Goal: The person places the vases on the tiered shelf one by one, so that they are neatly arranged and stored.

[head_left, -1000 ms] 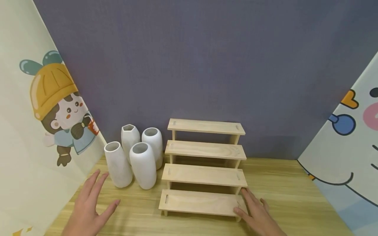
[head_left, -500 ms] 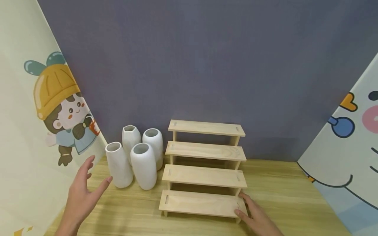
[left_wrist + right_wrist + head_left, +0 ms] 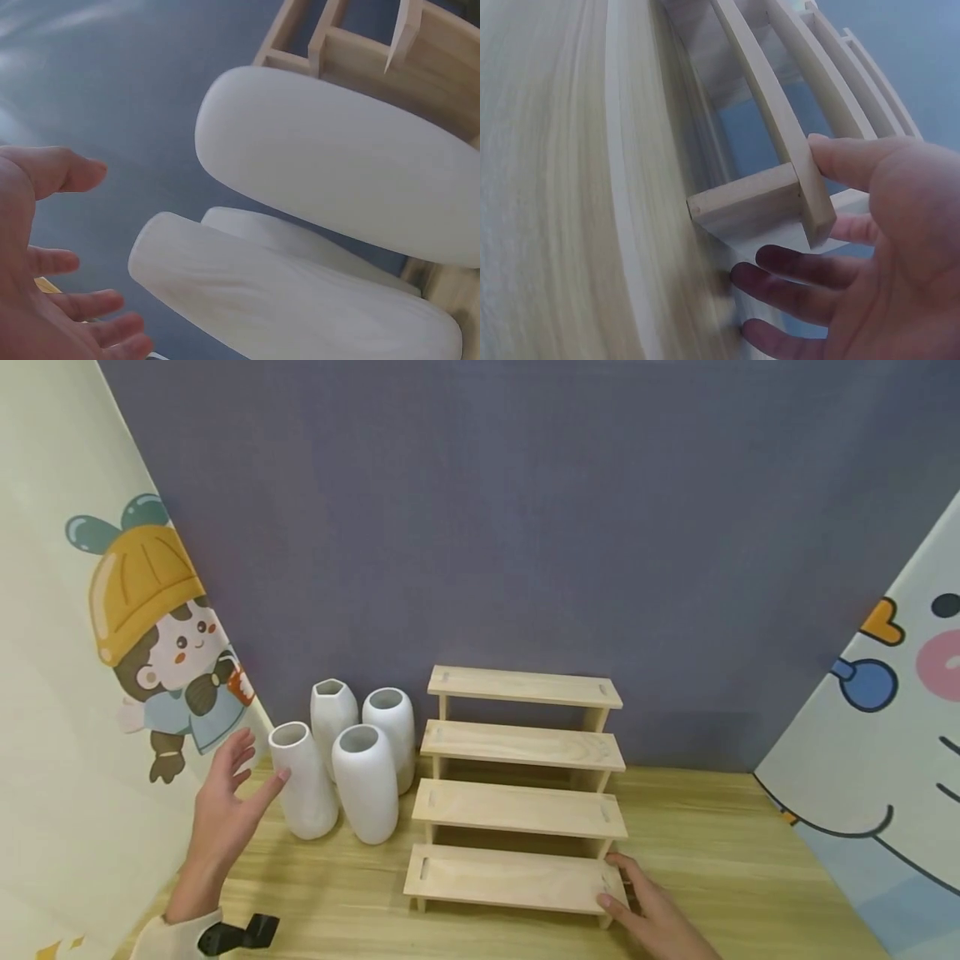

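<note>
Several white vases stand together on the wooden tabletop, left of a pale wooden four-tier stepped stand (image 3: 517,806). My left hand (image 3: 225,810) is just left of the leftmost vase (image 3: 307,797), thumb and fingers spread apart. The left wrist view shows a gap between that hand (image 3: 45,285) and the white vases. My right hand (image 3: 651,910) holds the right end of the stand's lowest step (image 3: 510,878), thumb on top. In the right wrist view, the thumb and index finger (image 3: 853,227) straddle the board's end; the other fingers hang loose below it.
Behind the stand rises a dark grey-blue panel (image 3: 517,518). White panels with cartoon prints flank both sides, the left one (image 3: 45,693) close to my left hand. Two more vases, one with an angular mouth (image 3: 332,714), stand at the back. Wooden tabletop (image 3: 720,843) extends right.
My left hand has moved up and forward beside the leftmost vase, bringing its sleeve and black wrist strap into view. My right hand stays at the lowest step, with slight finger shifts.
</note>
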A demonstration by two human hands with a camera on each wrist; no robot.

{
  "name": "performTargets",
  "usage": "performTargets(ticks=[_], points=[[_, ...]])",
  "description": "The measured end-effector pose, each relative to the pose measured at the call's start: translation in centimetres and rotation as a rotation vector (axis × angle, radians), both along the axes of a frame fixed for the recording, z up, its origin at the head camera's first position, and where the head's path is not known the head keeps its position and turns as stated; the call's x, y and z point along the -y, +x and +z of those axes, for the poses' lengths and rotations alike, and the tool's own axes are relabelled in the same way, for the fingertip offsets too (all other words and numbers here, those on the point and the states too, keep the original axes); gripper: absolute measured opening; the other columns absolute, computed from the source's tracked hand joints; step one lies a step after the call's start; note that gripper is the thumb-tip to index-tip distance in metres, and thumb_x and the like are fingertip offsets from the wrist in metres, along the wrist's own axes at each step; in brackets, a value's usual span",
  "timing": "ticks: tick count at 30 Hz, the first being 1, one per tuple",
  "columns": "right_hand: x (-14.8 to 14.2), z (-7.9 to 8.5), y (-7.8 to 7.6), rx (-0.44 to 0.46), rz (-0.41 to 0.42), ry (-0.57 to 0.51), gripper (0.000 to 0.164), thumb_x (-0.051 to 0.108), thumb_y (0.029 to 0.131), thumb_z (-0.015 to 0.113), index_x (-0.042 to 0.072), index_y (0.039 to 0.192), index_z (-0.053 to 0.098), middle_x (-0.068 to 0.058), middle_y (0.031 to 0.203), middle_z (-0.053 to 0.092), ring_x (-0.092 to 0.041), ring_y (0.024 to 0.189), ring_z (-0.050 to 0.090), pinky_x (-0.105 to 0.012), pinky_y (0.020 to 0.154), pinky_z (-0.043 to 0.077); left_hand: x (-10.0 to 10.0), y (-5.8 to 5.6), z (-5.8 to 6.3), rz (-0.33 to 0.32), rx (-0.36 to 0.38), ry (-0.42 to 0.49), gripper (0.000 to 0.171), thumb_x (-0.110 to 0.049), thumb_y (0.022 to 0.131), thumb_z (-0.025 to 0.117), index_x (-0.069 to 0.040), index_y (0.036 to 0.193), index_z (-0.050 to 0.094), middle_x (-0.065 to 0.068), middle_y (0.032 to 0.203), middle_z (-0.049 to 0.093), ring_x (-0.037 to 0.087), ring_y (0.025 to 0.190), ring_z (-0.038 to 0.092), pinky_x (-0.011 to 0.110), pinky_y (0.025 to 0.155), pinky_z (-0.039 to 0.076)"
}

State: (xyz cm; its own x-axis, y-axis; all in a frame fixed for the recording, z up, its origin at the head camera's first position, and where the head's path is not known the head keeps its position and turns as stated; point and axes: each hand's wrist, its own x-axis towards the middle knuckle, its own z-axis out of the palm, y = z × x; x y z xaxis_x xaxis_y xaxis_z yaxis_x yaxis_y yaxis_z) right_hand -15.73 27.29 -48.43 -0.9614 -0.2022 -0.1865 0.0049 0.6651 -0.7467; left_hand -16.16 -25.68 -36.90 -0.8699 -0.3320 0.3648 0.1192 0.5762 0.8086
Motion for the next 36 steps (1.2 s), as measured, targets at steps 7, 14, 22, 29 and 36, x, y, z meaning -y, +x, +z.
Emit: performTargets(ticks=[7, 14, 22, 29, 36], points=[[-0.3, 0.0, 0.1, -0.009, 0.022, -0.023, 0.066, 0.04, 0.101, 0.057, 0.005, 0.151, 0.034, -0.032, 0.153, 0.039, -0.041, 0.126, 0.058, -0.045, 0.09, 0.055, 0.3, -1.3, 0.0, -0.001, 0.013, 0.03, 0.08, -0.025, 0.094, 0.069, -0.011, 0.159, 0.024, 0.023, 0.158, 0.037, 0.041, 0.143, 0.039, 0.009, 0.105, 0.032], [-0.7, -0.5, 0.0, -0.022, 0.045, -0.067, 0.063, 0.036, 0.101, 0.057, 0.006, 0.151, 0.033, -0.031, 0.146, 0.048, -0.028, 0.114, 0.064, -0.023, 0.079, 0.053, 0.4, -2.7, -0.2, -0.015, 0.016, 0.062, 0.078, -0.025, 0.094, 0.068, -0.01, 0.158, 0.025, 0.024, 0.157, 0.038, 0.04, 0.143, 0.039, 0.032, 0.117, 0.036], [-0.9, -1.1, -0.1, -0.053, 0.067, -0.129, 0.06, 0.034, 0.102, 0.056, 0.009, 0.151, 0.032, -0.026, 0.141, 0.054, 0.001, 0.103, 0.063, -0.02, 0.079, 0.052, 0.5, -3.6, -0.8, -0.026, 0.033, 0.093, 0.077, -0.026, 0.096, 0.066, -0.01, 0.158, 0.024, 0.023, 0.158, 0.038, 0.041, 0.143, 0.039, 0.036, 0.116, 0.036], [-1.6, -1.8, -0.3, -0.031, 0.09, -0.259, 0.057, 0.025, 0.104, 0.054, 0.007, 0.153, 0.03, -0.024, 0.132, 0.06, 0.002, 0.102, 0.063, -0.022, 0.08, 0.051, 0.4, -4.0, -1.2, -0.011, 0.02, 0.121, 0.074, -0.02, 0.095, 0.067, -0.01, 0.157, 0.028, 0.021, 0.156, 0.042, 0.037, 0.14, 0.042, 0.021, 0.106, 0.037], [-2.8, -2.6, -0.5, -0.022, 0.14, -0.376, 0.057, 0.017, 0.104, 0.052, 0.002, 0.154, 0.029, -0.001, 0.137, 0.057, 0.003, 0.108, 0.061, -0.023, 0.085, 0.053, 0.4, -4.5, -1.5, 0.008, 0.009, 0.156, 0.072, -0.014, 0.094, 0.068, -0.011, 0.156, 0.031, 0.019, 0.153, 0.046, 0.004, 0.126, 0.048, 0.012, 0.101, 0.038]])
